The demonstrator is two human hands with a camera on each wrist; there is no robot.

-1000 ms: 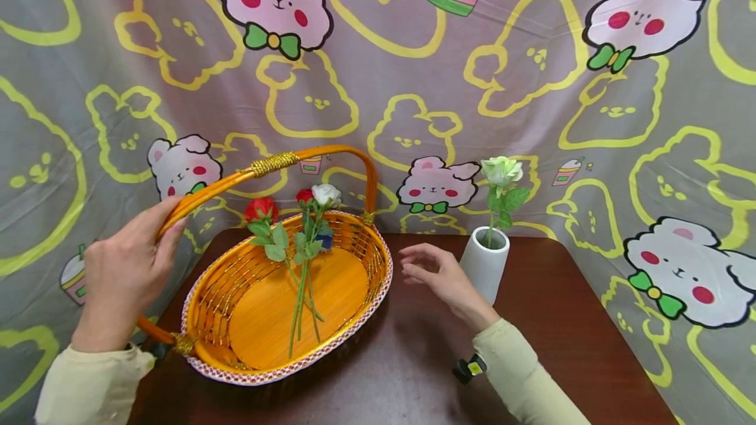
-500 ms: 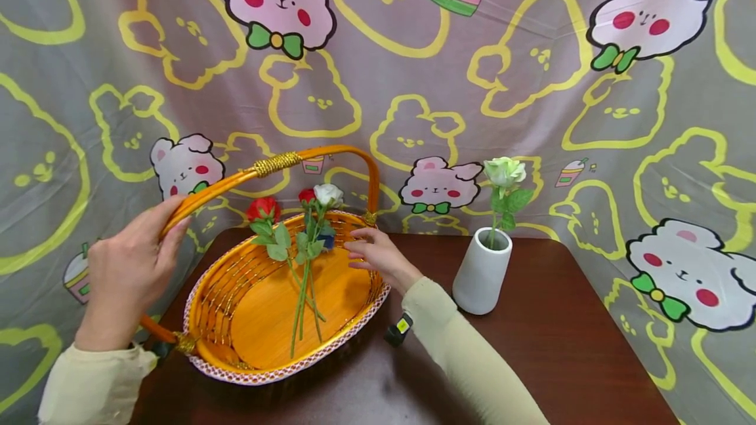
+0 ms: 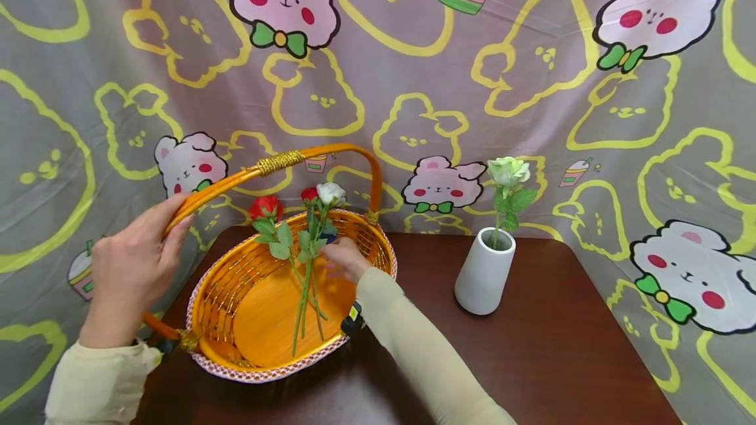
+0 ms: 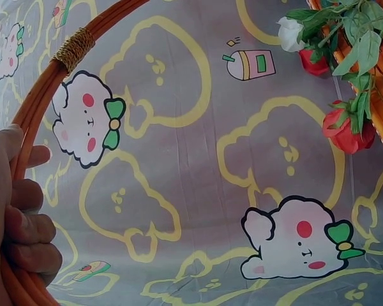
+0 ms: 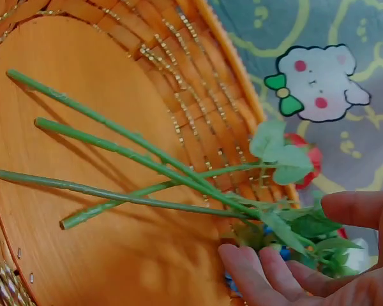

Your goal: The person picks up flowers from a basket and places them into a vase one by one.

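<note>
My left hand (image 3: 132,261) grips the arched handle (image 4: 35,115) of an orange woven basket (image 3: 212,294), fingers curled round it. Inside the basket lie several artificial roses: a white rose (image 3: 331,194), a red rose (image 3: 267,207) and another red rose (image 3: 310,194) lean on the far rim. Their green stems (image 5: 140,153) cross over the basket floor. Something blue (image 3: 329,238) shows among the leaves, mostly hidden. My right hand (image 3: 345,258) reaches into the basket beside the leaves (image 5: 313,223). Its thumb and fingers are spread apart around the leafy part, not closed on a stem.
A white vase (image 3: 485,274) holding a pale green rose (image 3: 508,172) stands on the dark brown table (image 3: 561,333), right of the basket. Behind everything hangs a cartoon-print cloth (image 3: 407,77).
My right hand has moved left from near the vase, over the basket's right rim, to the leaves inside. My left hand keeps its grip on the handle. Basket and flowers stay put.
</note>
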